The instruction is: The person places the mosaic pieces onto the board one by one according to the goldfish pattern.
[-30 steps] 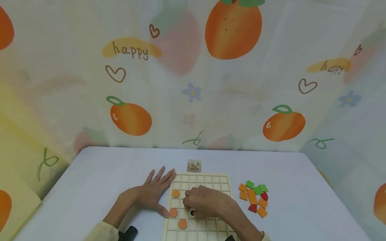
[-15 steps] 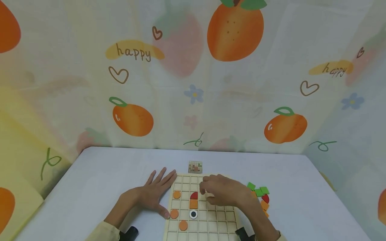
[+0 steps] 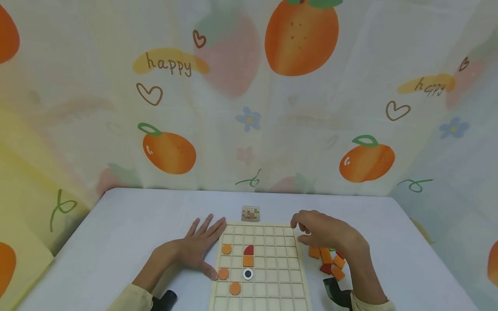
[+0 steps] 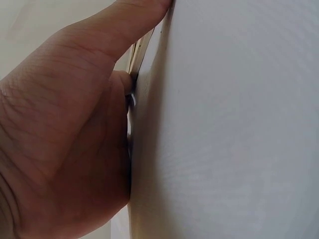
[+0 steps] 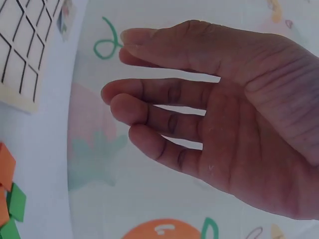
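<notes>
My left hand (image 3: 192,251) lies with spread fingers at the left side of a cream grid board (image 3: 274,276). Its thumb and forefinger touch the board's edge. My right hand (image 3: 332,231) hovers over the board's upper right edge. In the right wrist view the right hand (image 5: 229,119) has loosely bent fingers and nothing in them. On the board, a red quarter-round tile (image 3: 249,250), an orange square tile (image 3: 247,261) and a white disc with a black dot (image 3: 247,274) form a column. Orange discs (image 3: 235,288) sit in cells to the left.
Right of the board lies a pile of orange tiles (image 3: 326,255), red and green ones among them, partly hidden by my right hand. Green tiles (image 5: 16,202) show in the right wrist view. A small patterned card (image 3: 250,213) lies beyond the board on the white table (image 3: 155,211).
My right hand has lifted off the board and moved right, uncovering the red tile, the orange square and the dotted disc. It now covers part of the tile pile. My left hand stays put.
</notes>
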Demonstrator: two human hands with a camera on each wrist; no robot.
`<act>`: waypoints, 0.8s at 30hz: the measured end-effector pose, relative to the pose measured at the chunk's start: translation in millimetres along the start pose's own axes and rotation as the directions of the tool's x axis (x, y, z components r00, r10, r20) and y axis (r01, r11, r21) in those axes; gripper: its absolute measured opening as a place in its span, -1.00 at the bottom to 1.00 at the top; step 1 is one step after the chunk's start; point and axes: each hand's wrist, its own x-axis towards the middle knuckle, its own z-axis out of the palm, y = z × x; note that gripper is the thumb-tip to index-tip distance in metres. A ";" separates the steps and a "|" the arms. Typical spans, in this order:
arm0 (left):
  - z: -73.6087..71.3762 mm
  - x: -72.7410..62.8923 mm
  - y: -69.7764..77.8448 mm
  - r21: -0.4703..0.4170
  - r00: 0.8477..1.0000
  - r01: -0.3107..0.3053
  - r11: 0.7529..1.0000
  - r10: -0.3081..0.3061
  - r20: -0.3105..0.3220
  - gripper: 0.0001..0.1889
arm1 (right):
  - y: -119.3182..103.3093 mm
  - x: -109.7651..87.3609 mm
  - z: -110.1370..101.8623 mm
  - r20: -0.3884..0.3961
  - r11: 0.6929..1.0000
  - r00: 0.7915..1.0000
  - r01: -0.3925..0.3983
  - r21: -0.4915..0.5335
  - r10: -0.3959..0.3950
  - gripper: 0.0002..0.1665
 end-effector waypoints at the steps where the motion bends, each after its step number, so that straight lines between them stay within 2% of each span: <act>1: -0.4 -0.1 0.1 0.000 1.000 0.001 1.000 -0.001 0.000 0.48 | 2.8 -1.8 -2.1 0.000 1.000 1.000 -0.023 0.009 0.023 -0.72; 6: -2.2 -1.0 0.6 -0.009 1.000 -0.006 1.000 0.006 -0.007 0.48 | 19.0 -10.5 -9.4 0.013 0.990 0.990 -0.142 0.022 0.142 -0.73; 10: -1.2 -1.6 1.1 -0.013 1.000 -0.016 1.000 0.016 -0.005 0.48 | 35.6 -14.7 -9.1 0.032 0.962 0.962 -0.271 -0.024 0.272 -0.71; 14: 0.6 -1.6 -0.5 -0.011 1.000 -0.017 1.000 0.017 -0.009 0.48 | 51.8 -12.3 -5.3 0.058 0.911 0.910 -0.406 -0.071 0.410 -0.71; 18: 2.3 -0.2 -2.2 -0.022 1.000 -0.024 0.999 0.024 -0.011 0.47 | 69.7 -10.9 1.0 0.092 0.862 0.857 -0.504 -0.055 0.507 -0.72; 22: 2.3 0.3 -1.8 -0.018 1.000 -0.024 1.000 0.023 -0.008 0.48 | 85.4 -10.6 8.2 0.110 0.793 0.787 -0.609 -0.011 0.607 -0.57; 24: 1.2 0.2 -1.4 -0.012 1.000 -0.020 1.000 0.020 -0.010 0.48 | 88.4 -10.8 10.4 0.115 0.767 0.761 -0.642 -0.004 0.638 -0.48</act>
